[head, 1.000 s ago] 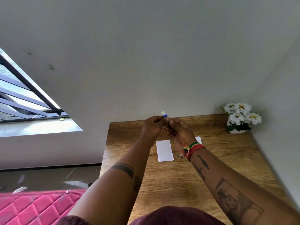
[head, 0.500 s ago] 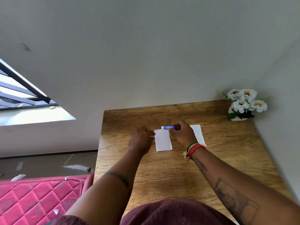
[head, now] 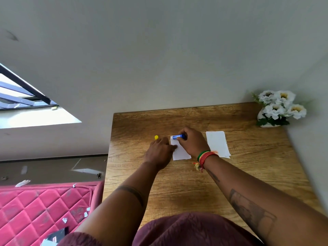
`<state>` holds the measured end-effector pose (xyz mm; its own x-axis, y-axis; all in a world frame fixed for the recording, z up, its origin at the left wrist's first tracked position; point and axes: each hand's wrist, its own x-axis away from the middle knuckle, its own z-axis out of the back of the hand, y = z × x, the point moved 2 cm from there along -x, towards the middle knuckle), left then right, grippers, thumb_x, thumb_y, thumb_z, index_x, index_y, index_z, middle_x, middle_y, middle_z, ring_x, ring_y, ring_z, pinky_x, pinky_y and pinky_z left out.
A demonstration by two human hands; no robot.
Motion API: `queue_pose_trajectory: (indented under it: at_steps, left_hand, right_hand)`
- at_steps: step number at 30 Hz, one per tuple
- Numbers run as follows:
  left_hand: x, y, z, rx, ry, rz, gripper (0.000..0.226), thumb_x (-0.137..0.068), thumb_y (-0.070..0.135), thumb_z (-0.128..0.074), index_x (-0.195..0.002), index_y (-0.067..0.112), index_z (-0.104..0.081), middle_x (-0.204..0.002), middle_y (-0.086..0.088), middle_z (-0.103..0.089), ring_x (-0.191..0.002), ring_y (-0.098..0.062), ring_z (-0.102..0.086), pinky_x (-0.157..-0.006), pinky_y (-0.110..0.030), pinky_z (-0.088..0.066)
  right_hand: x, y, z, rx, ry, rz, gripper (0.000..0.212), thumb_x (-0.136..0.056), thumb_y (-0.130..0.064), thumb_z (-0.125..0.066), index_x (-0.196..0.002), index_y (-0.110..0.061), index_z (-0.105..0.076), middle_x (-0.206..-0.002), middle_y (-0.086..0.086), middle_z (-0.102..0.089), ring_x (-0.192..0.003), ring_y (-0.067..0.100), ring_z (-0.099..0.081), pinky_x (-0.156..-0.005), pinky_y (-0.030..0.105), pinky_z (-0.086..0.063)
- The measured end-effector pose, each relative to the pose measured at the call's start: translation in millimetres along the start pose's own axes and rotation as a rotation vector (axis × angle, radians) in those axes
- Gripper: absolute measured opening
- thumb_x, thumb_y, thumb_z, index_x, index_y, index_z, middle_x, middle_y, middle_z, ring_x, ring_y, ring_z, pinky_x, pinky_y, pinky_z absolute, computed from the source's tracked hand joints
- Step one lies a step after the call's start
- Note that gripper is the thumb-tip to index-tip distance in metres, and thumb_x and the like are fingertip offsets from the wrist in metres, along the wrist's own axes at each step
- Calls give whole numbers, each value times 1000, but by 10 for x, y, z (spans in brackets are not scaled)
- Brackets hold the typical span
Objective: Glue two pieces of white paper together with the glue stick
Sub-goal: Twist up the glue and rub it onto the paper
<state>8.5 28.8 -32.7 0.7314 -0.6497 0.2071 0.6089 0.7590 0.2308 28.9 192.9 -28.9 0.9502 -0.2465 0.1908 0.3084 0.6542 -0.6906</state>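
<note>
Blue glue stick (head: pixel 178 136) lying sideways over the far end of a white paper (head: pixel 181 151) mid-table, right hand (head: pixel 192 142) curled round its barrel, left hand (head: pixel 159 151) at nine o'clock, fingers flat pinning the paper's edge, yellow cap (head: pixel 156 137) at its ten o'clock, second white paper (head: pixel 218 144) at three o'clock, flowers (head: pixel 280 106) in the far-right corner of the wooden table (head: pixel 248 174).

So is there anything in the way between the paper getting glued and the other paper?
Nothing on the table lies between them. Only the right hand, gripping the glue stick, hovers over the near paper; bare wood separates it from the second paper.
</note>
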Motion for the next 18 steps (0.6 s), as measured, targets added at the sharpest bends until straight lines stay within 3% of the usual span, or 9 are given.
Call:
queue_pose_trajectory:
  at_steps: [9, 18]
  left_hand:
    - [-17, 36, 12, -5, 13, -5, 35, -107, 35, -47, -137, 32, -65, -120, -9, -60, -115, -32, -55, -88, -41, -44]
    - [-72, 69, -11, -25, -37, 26, 37, -103, 32, -55, -139, 27, -64, -132, -11, -58, -125, -34, -50, -98, -46, -47]
  right_hand:
    - [-42, -14, -35, 144, 16, 66, 16, -90, -21, -71, -104, -22, -64, -102, 0, -68, -82, 13, -57, -67, 24, -44]
    - [-32, 159, 177, 229, 63, 33, 14, -90, -23, -71, -100, -22, -61, -98, -1, -66, -80, 16, -60, -69, 28, -52]
